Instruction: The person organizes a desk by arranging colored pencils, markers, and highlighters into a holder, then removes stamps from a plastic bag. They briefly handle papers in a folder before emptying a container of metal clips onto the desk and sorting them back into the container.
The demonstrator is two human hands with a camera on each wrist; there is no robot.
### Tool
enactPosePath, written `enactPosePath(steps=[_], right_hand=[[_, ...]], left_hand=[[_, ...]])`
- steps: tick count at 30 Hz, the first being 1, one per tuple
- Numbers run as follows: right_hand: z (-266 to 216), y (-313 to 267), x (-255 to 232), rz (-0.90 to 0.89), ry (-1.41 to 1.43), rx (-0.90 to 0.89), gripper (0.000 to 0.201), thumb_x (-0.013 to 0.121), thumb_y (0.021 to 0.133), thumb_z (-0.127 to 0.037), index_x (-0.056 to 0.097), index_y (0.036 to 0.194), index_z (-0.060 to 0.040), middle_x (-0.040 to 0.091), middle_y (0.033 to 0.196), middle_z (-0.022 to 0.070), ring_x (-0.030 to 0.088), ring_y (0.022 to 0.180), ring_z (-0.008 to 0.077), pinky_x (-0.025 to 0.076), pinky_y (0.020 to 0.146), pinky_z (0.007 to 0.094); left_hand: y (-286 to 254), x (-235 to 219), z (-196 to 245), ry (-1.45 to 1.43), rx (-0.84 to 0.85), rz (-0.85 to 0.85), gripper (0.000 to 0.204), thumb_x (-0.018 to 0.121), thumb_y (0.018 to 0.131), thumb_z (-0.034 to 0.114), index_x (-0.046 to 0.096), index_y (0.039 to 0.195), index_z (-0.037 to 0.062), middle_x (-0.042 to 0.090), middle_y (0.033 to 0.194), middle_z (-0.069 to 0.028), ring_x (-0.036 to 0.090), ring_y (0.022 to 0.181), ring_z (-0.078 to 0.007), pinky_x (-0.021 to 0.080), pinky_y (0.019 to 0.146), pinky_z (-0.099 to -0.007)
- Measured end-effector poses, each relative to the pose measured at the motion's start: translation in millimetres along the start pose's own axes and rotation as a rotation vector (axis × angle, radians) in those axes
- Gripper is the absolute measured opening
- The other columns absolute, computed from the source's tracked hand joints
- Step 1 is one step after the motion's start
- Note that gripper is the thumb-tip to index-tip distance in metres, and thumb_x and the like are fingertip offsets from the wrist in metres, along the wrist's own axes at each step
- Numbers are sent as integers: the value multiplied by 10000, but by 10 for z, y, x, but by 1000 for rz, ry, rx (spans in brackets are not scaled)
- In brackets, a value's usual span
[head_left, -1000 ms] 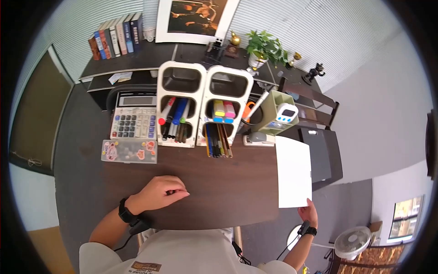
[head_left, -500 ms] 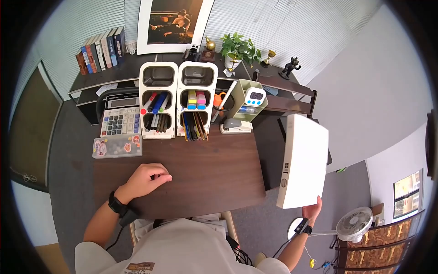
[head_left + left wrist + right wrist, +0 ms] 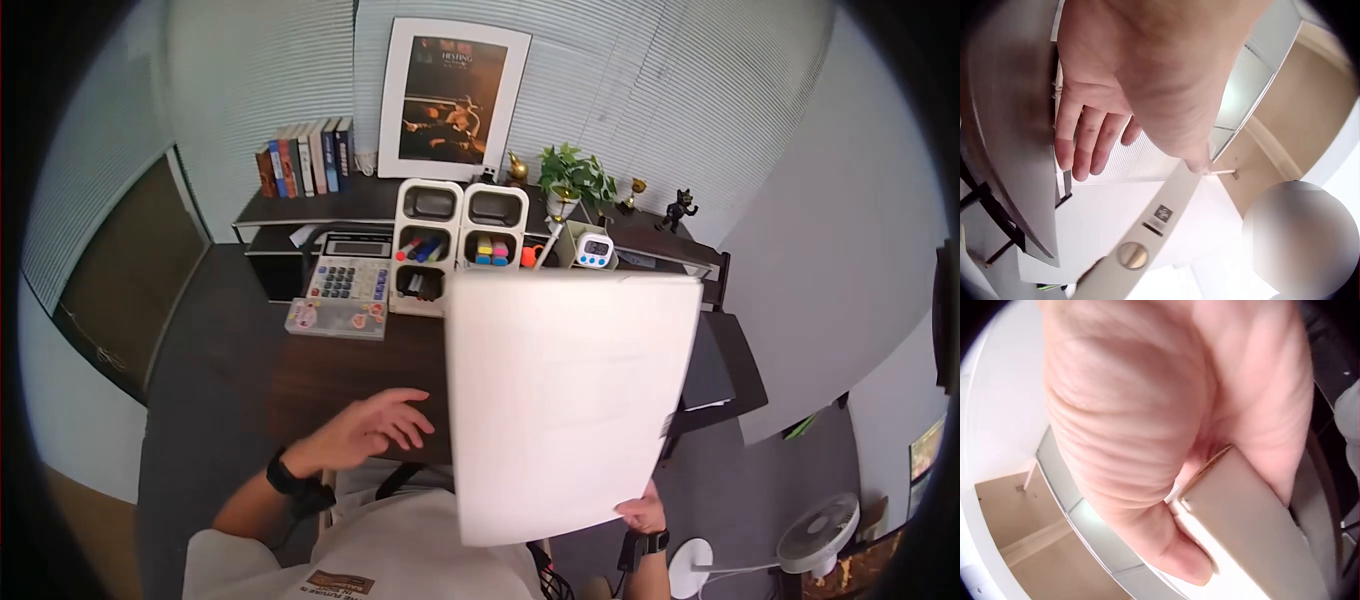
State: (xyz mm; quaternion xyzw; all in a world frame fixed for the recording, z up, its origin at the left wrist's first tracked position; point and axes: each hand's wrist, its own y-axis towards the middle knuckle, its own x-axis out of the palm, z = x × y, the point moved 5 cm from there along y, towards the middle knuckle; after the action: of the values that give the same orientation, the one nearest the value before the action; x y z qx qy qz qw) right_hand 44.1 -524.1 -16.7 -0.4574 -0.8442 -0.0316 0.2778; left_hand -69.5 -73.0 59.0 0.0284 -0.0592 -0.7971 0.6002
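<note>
A large white file box (image 3: pixel 570 400) is held up in front of my body, over the right part of the desk. My right hand (image 3: pixel 643 512) grips its lower right corner, and in the right wrist view the thumb (image 3: pixel 1188 562) presses one face while the fingers are behind it. Just left of the box, my left hand (image 3: pixel 375 430) hovers over the desk's front edge, fingers spread and holding nothing. In the left wrist view the spine (image 3: pixel 1172 187) shows a small label and a round metal ring (image 3: pixel 1132 255); the thumb overlaps its top end.
Behind the box stand two white organizers (image 3: pixel 430 225) with pens and highlighters, partly covered. A calculator (image 3: pixel 347 280) and a sticker-covered clear case (image 3: pixel 337 318) lie at left. A timer (image 3: pixel 594 251) is at the back. On the right is a dark folder (image 3: pixel 708 370).
My right hand has lifted the file box and brought it left from beyond the desk's right side toward my middle. The left hand's loosely curled fingers have spread. The head view has tilted up.
</note>
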Motion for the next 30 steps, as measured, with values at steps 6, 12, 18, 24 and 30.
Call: enactPosePath(steps=[6,12,18,24,30], right_hand=[[432,54,676,-218,-18,241,918,741,794,127,343,1612,8,569,1510,117,528,1401,219,418,1156,371],[694,90,900,-570,-489,502,846,788,934,-79,315,1632,-12,514,1548,75,481,1387,176,379,1172,346],[843,89,990,-577,-460,682,895,783,963,-141,233,1655,-2,409,1628,104,374,1472,190,308,1221,356],[845,32,907,-595,-479,638,789,692,1038,-319,290,1635,4,457,1580,102,431,1409,191,357,1176,351],[1246,110,692,-448,-323,564,728,357,1135,-555,354,1612,-5,563,1471,85,579,1216,179,464,1037,336]], left_hand=[[-622,297,-216,-159,148,159,939,694,1035,302,65,1693,72,434,1589,-116,497,1389,-206,478,1091,-386],[-803,215,-503,-95,-133,418,654,496,1115,101,173,1680,33,578,1434,-80,577,1210,-124,473,1055,-309],[-821,203,-548,-92,-158,474,666,504,1122,136,167,1690,49,625,1320,-71,582,1118,-98,483,999,-296],[-937,239,-437,141,-370,448,724,611,1074,217,233,1668,52,653,1231,-122,628,1097,-173,525,945,-323],[-1000,622,124,1133,-22,406,761,797,906,443,521,1484,33,519,1431,-228,533,1291,-375,473,1050,-497]])
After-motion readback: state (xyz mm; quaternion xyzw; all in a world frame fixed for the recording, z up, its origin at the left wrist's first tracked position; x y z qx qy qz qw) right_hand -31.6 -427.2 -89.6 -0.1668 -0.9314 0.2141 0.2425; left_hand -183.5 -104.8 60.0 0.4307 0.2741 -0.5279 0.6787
